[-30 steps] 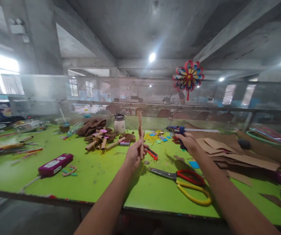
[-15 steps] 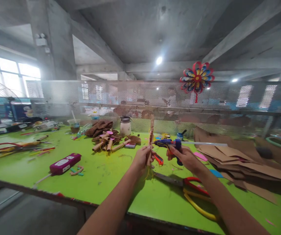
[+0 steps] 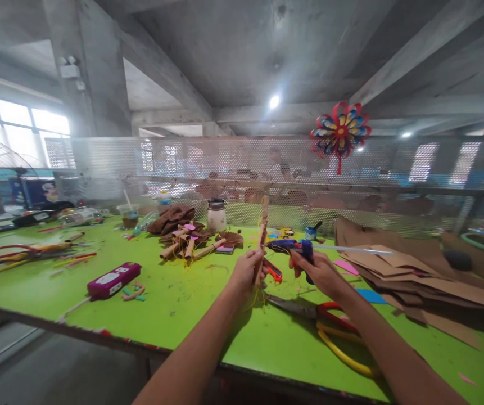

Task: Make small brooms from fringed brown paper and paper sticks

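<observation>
My left hand [image 3: 249, 271] grips a narrow brown paper strip [image 3: 263, 224] that stands nearly upright, with thin yellow strings around it. My right hand [image 3: 314, 270] is closed on the handle of a blue glue gun [image 3: 286, 245]. The gun's nozzle points left and meets or nearly meets the strip just above my left fingers. A long clear glue stick [image 3: 351, 249] sticks out of the gun's back. An orange cutter [image 3: 274, 272] lies just right of my left hand. Large scissors [image 3: 298, 307] with red and yellow handles lie below my right hand.
Brown rolled paper pieces [image 3: 191, 245] are piled left of centre on the green table [image 3: 161, 315]. A purple power strip [image 3: 114, 279] lies at the left. Brown paper sheets [image 3: 419, 281] cover the right side. A jar [image 3: 216, 215] stands by the mesh partition.
The upright strip leans slightly more to the right and sits a little further right. My hands keep the same holds, and the view has shifted slightly.
</observation>
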The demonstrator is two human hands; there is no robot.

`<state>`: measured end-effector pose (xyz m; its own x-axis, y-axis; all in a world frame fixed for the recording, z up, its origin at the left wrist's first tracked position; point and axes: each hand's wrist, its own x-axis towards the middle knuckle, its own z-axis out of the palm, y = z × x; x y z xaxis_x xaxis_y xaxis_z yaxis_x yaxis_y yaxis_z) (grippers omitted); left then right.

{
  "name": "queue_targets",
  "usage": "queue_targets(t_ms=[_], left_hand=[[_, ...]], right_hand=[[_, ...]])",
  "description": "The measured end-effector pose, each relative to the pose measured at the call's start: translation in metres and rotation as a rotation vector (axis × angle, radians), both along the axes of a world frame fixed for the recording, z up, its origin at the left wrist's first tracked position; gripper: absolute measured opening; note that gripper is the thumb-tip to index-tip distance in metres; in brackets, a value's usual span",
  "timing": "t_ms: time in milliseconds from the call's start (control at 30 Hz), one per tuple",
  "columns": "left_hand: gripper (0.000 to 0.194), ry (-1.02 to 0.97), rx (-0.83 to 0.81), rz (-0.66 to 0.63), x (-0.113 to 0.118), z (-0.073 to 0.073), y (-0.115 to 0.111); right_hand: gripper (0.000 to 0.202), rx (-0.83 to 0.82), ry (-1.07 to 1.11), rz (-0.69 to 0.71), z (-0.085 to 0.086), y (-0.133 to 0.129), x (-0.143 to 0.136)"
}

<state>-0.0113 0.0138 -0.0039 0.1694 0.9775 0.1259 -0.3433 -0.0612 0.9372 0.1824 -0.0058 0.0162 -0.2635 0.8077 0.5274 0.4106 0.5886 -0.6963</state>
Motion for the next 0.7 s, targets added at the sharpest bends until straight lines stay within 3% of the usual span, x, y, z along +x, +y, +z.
queue_targets(t_ms=[700], left_hand=[[0.026, 0.021, 0.008, 0.016, 0.0010, -0.0002, -0.0031]], right_hand=[[0.044, -0.010, 0.056, -0.012, -0.0062, 0.0035, -0.0026]])
